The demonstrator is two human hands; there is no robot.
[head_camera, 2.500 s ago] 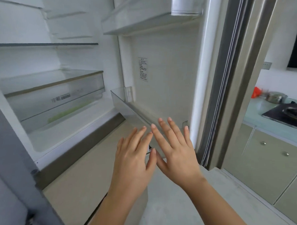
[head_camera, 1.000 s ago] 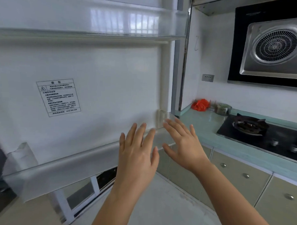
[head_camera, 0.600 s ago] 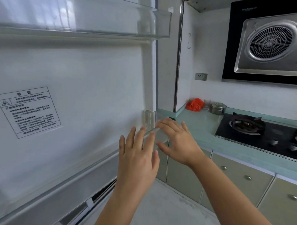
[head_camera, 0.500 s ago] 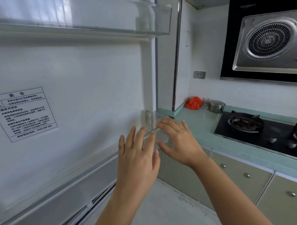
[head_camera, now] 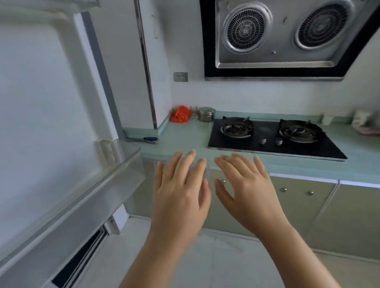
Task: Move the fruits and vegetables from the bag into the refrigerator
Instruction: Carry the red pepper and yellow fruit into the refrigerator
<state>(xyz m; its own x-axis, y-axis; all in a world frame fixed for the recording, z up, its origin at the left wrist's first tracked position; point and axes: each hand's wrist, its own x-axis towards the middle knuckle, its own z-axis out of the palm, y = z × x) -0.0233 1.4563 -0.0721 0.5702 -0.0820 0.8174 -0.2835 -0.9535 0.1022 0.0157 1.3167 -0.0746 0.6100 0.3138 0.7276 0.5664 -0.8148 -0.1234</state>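
The open refrigerator door (head_camera: 34, 106) fills the left side, its inner face white, with a clear door shelf (head_camera: 109, 173) along its lower part. My left hand (head_camera: 180, 191) and my right hand (head_camera: 246, 189) are held out side by side in front of the counter edge, palms down, fingers spread, holding nothing. Neither hand touches the door. A red-orange mesh bag (head_camera: 180, 114) lies at the back left corner of the counter. The refrigerator's inside is out of view.
A pale green counter (head_camera: 184, 141) runs rightward with a black two-burner gas hob (head_camera: 272, 136) and a range hood (head_camera: 276, 32) above. A small metal pot (head_camera: 206, 114) stands beside the bag. A dark-handled tool (head_camera: 145, 139) lies near the door. Cabinets (head_camera: 301, 209) sit below.
My view has swung right, from the refrigerator's inside and door to the counter and hob. Both hands have come off the door shelf edge and now hover in front of the counter.
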